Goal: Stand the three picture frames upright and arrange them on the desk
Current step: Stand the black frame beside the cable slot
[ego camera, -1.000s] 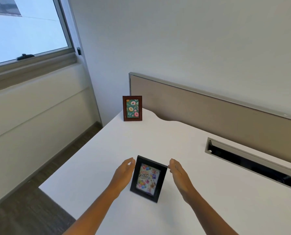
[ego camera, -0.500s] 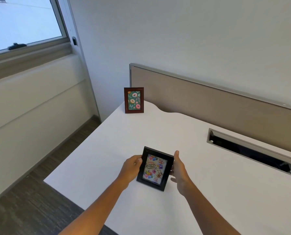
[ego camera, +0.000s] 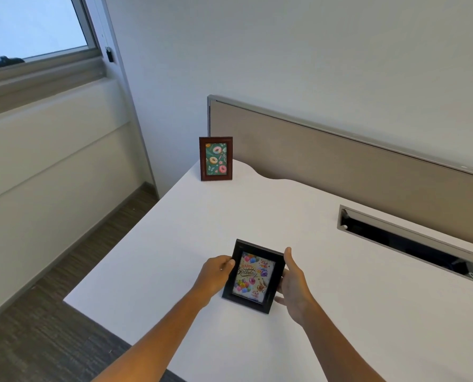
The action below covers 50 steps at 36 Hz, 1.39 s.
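A black picture frame [ego camera: 253,277] with a colourful birthday card stands near the front of the white desk [ego camera: 257,216], tilted slightly to the right. My left hand [ego camera: 214,274] grips its left side and my right hand [ego camera: 292,285] grips its right side. A brown wooden frame [ego camera: 216,158] with a green doughnut print stands upright at the desk's far left corner, well away from both hands. Only these two frames are in view.
A beige partition panel [ego camera: 340,166] runs along the desk's back edge. An open cable tray slot [ego camera: 406,241] is sunk into the desk at the right. The desk's left edge drops to dark carpet; a window and wall lie to the left.
Both hands were open beside the black frame one second ago; they have closed on its two sides. The view has shifted slightly.
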{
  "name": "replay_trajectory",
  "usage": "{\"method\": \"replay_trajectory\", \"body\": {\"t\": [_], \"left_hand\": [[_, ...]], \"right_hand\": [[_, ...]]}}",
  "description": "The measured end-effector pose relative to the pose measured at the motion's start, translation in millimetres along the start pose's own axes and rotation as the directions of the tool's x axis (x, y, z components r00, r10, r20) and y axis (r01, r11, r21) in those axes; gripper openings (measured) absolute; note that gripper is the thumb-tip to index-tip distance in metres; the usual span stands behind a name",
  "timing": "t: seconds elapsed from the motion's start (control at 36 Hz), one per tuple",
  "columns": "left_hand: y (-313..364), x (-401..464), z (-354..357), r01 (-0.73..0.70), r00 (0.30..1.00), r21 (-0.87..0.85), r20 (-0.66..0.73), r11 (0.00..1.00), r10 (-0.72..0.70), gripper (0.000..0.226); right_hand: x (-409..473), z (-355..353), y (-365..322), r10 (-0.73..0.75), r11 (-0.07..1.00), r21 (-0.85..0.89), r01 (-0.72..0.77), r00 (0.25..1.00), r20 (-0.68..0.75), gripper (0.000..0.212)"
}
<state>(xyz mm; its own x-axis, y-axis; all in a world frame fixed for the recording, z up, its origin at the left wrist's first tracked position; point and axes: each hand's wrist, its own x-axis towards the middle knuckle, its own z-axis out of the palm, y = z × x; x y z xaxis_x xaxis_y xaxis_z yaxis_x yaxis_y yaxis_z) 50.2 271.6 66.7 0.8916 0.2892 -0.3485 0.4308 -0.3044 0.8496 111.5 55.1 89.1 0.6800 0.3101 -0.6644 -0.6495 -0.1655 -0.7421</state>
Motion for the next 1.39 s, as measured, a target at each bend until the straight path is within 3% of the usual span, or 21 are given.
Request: {"method": "replay_trajectory", "body": {"t": [0.39,0.78,1.14,1.39], "left_hand": [[22,20,13,-0.046,0.998,0.024,-0.036,0.999,0.047,0.031],[81,55,62,-0.103,0.994,0.005,-0.017,0.995,0.103,0.016],[160,146,130,-0.140,0.990,0.031,0.027,0.990,0.140,0.020],[206,230,167,-0.155,0.987,0.082,-0.025,0.984,0.158,0.033]], "right_hand": [[-4,-11,-22,-0.047,0.997,0.066,0.050,0.998,-0.048,0.091],[5,-76,-71,-0.086,0.989,0.113,0.098,0.991,-0.106,0.082],[55,-170,-142,-0.115,0.980,0.144,0.140,0.980,-0.165,0.074],[122,-216,-203,-0.146,0.978,0.118,0.173,0.968,-0.203,0.076]]}}
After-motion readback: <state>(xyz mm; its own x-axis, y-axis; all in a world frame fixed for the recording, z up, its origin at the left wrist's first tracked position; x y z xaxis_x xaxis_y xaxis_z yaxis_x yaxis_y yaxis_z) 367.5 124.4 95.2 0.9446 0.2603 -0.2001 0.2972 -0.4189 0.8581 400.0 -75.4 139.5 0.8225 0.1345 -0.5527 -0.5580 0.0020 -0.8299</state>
